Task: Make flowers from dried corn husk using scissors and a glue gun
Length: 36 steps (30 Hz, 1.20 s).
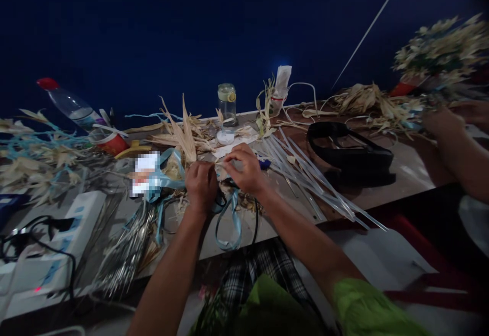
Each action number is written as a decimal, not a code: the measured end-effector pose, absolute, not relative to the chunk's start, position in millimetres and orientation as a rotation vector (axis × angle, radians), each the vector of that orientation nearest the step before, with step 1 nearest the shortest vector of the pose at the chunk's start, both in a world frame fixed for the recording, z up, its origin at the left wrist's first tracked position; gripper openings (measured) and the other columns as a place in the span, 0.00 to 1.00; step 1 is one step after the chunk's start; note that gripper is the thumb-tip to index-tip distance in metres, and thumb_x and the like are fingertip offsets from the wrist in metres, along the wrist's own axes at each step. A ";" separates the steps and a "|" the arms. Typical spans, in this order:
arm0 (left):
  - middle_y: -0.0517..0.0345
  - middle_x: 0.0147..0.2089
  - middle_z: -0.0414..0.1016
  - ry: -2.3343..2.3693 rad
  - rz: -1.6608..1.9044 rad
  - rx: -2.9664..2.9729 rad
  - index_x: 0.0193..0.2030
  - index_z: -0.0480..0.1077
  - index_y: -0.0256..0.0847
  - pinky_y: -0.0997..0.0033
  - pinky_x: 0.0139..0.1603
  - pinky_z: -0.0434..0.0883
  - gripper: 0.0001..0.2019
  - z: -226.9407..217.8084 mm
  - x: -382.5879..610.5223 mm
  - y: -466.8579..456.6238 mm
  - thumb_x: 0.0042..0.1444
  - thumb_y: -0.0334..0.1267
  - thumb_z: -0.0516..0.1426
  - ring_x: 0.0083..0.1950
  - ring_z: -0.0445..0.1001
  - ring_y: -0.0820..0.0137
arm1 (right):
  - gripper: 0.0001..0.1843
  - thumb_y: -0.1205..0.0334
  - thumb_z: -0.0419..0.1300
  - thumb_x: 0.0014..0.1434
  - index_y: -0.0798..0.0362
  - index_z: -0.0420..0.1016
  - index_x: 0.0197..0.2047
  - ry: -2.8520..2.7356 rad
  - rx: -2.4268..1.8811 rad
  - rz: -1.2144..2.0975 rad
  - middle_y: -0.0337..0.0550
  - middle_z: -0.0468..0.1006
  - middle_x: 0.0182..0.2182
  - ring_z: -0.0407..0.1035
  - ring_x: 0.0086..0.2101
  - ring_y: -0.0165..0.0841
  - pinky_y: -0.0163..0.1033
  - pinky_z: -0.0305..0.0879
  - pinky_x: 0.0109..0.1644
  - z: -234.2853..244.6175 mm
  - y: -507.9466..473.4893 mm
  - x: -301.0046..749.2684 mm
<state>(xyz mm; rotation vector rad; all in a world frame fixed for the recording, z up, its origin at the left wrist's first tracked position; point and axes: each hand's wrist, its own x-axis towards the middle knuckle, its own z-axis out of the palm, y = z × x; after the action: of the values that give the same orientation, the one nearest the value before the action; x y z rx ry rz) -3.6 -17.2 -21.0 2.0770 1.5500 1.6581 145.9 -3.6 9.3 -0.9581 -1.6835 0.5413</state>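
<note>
My left hand (200,183) is closed in a fist near the table's front edge, gripping dried husk leaves and light-blue ribbon (229,224) that loops down over the edge. My right hand (244,170) is right beside it, fingers curled and pinching the same small husk piece (218,165) between the two hands. A fan of dried husk leaves (183,135) lies just behind the hands. A sheaf of thin pale strips (305,175) lies to the right of my right hand.
A glass jar (226,103) and a plastic bottle (71,104) stand at the back. A black strap (349,152) lies right. White power strips (53,244) with cables sit left. Another person's arm (458,147) holds a husk bouquet (439,51) far right.
</note>
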 end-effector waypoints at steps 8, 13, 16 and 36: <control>0.51 0.34 0.71 1.699 1.490 2.439 0.33 0.68 0.41 0.64 0.43 0.58 0.04 -24.1 -3.4 -18.4 0.53 0.30 0.53 0.38 0.67 0.64 | 0.04 0.66 0.54 0.55 0.54 0.69 0.32 -1.969 -1.145 0.169 0.47 0.68 0.35 0.60 0.40 0.37 0.42 0.54 0.46 -0.9 -7.4 138.7; 0.53 0.31 0.70 1.752 1.388 2.541 0.31 0.67 0.40 0.65 0.40 0.57 0.04 -21.7 1.1 -21.3 0.54 0.31 0.52 0.36 0.67 0.65 | 0.04 0.67 0.53 0.54 0.54 0.69 0.32 -2.060 -1.213 0.059 0.48 0.69 0.36 0.59 0.40 0.38 0.43 0.52 0.44 3.2 -13.9 136.6; 0.53 0.30 0.70 1.815 1.352 2.574 0.30 0.66 0.40 0.65 0.38 0.57 0.04 -21.8 1.7 -21.5 0.55 0.33 0.52 0.35 0.67 0.65 | 0.02 0.67 0.54 0.53 0.54 0.68 0.32 -2.063 -1.214 0.061 0.47 0.69 0.36 0.59 0.40 0.38 0.43 0.51 0.43 3.1 -15.8 134.4; 0.53 0.30 0.71 1.840 1.280 2.689 0.31 0.66 0.39 0.65 0.36 0.56 0.06 -20.0 4.6 -22.7 0.57 0.33 0.51 0.34 0.68 0.65 | 0.08 0.63 0.50 0.59 0.54 0.68 0.33 -2.018 -1.410 -0.063 0.47 0.69 0.37 0.59 0.39 0.38 0.43 0.50 0.44 0.1 -16.6 133.7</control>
<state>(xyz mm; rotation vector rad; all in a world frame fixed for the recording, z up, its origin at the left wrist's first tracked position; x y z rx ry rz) 4.6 -22.7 -20.0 2.6894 1.8401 1.2795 133.7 -16.6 0.1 -1.4098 -2.0181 -0.0632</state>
